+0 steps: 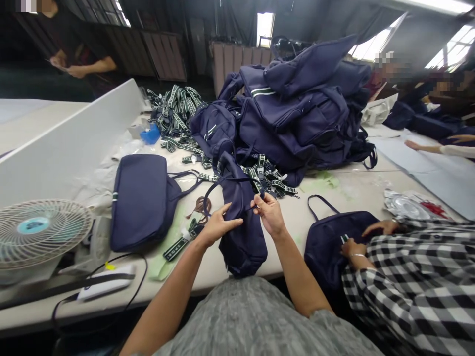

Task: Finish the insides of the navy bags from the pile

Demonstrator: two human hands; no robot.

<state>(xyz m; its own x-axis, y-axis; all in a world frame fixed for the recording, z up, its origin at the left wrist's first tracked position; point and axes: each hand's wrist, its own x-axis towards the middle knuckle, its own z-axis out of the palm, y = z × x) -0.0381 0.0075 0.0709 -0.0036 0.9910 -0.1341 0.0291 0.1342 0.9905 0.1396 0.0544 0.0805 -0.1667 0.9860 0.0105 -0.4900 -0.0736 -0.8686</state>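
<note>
the person's left hand (217,225) and right hand (270,213) both work one navy bag (241,232), which stands crumpled at the near edge of the worktop (334,190), partly hanging over it toward the body. left grip: fingers pinched on the bag's upper fabric. right grip: closed on the thin strap (237,182) where it loops up from the bag. judged soft, light and limp; cloth folds under its own weight, not fragile, not slippery. best hold looks to be the strap or the top seam.

surface: pale, flat, cluttered. flat navy bag (143,198) to the left, pile of bags (297,113) behind, striped webbing (178,111), desk fan (37,232) near left. a co-worker's checked sleeve (415,277) rests by another bag at right. room dim, skylights above.
</note>
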